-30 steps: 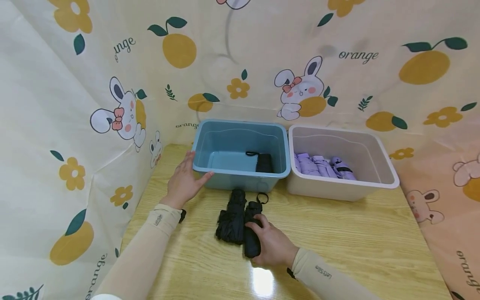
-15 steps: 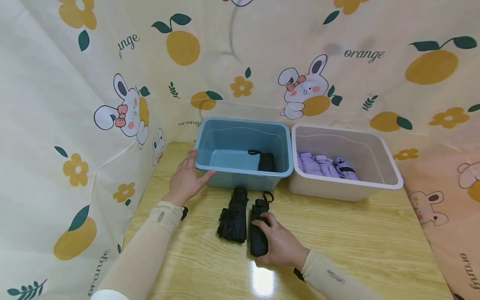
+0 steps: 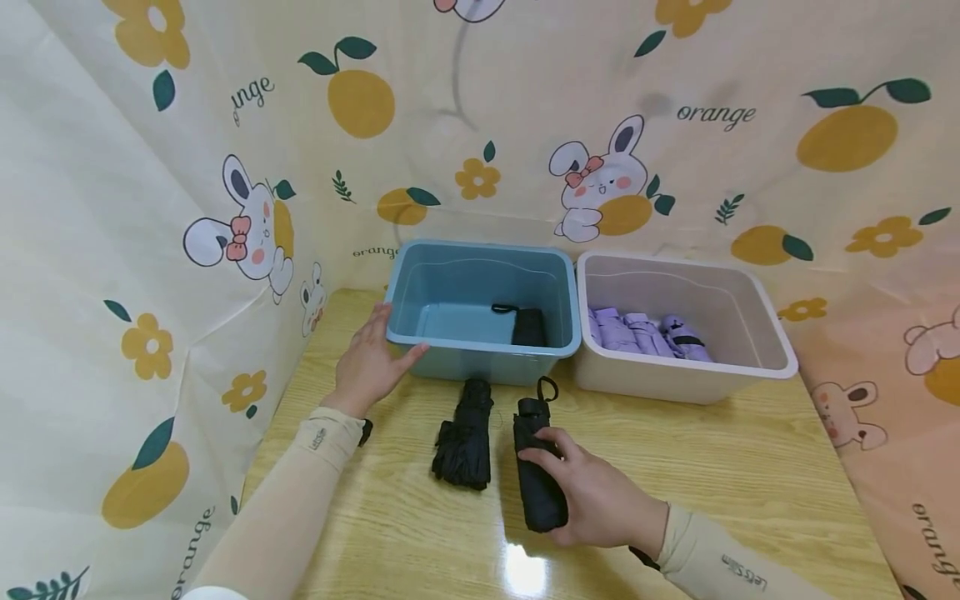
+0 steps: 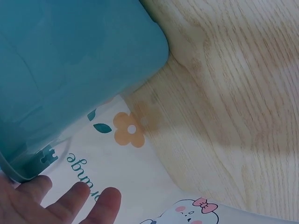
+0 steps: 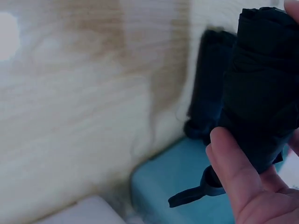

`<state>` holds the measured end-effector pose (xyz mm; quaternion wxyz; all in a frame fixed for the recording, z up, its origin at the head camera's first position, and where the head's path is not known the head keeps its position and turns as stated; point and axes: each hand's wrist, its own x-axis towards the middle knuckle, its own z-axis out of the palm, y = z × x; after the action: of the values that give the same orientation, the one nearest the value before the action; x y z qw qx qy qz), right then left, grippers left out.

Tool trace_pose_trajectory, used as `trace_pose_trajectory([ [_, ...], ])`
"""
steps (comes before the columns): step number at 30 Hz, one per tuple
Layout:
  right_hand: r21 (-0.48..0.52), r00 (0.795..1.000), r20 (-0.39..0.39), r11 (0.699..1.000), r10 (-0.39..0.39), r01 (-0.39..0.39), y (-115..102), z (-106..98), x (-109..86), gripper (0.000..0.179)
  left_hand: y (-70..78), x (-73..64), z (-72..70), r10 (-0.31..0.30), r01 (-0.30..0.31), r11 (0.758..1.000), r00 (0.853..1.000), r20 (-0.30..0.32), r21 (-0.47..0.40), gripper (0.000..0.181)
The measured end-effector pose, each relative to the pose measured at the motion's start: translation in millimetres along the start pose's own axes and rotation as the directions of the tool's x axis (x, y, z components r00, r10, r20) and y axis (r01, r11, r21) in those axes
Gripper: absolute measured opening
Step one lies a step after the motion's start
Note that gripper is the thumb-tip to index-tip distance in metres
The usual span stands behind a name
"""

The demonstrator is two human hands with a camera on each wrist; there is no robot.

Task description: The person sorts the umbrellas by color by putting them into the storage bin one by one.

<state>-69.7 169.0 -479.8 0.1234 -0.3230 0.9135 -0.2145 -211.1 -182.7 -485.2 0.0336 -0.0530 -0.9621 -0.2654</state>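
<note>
My right hand (image 3: 600, 500) grips a folded black umbrella (image 3: 538, 487) around its body, above the wooden table. Its wrist strap dangles from the handle end in the right wrist view, where the folded umbrella (image 5: 261, 88) fills the right side. To its left on the table lies a looser black folded umbrella (image 3: 465, 442). My left hand (image 3: 369, 362) rests against the front left corner of the blue bin (image 3: 480, 345), fingers extended along the side and thumb at the front. In the left wrist view its fingertips (image 4: 108, 200) show beside the rim. Another black folded umbrella (image 3: 528, 327) lies inside the blue bin.
A beige bin (image 3: 675, 385) stands to the right of the blue one, holding several purple folded umbrellas (image 3: 637, 333). Patterned cloth (image 3: 480, 100) with oranges and rabbits hangs behind and at both sides. The wooden table (image 3: 735, 467) extends in front of the bins.
My right hand has drawn the umbrella rightward, away from the looser one, and it now appears lifted and tilted. The left hand has stayed at the blue bin's corner.
</note>
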Motion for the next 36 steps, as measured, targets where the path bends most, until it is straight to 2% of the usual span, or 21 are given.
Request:
trace_pose_trajectory([
  [9,-0.047,0.999,-0.019,0.998,-0.044,0.043,-12,-42,-7.2,0.098,-2.4,1.7,1.8,0.005,-0.005,1.000,1.000,-0.012,-0.013,0.103],
  [16,-0.055,0.998,0.001,0.997,-0.058,0.058,-19,-73,-10.2,0.097,-2.7,2.8,1.6,0.011,-0.011,1.000,1.000,-0.020,0.003,0.104],
  [20,-0.072,0.997,-0.020,0.995,-0.075,0.074,-21,-90,-9.0,0.098,-3.3,3.3,2.5,0.017,-0.017,1.000,1.000,-0.019,0.008,0.104],
  [28,-0.135,0.990,-0.067,0.985,-0.121,0.111,-26,-118,2.1,0.100,-8.4,2.0,4.8,0.014,-0.013,1.000,1.000,-0.026,0.014,0.104],
  [36,-0.135,0.994,-0.040,0.986,-0.101,0.095,-25,-141,24.6,0.098,-8.6,2.8,5.9,0.012,-0.012,1.000,0.999,-0.030,-0.002,0.103],
])
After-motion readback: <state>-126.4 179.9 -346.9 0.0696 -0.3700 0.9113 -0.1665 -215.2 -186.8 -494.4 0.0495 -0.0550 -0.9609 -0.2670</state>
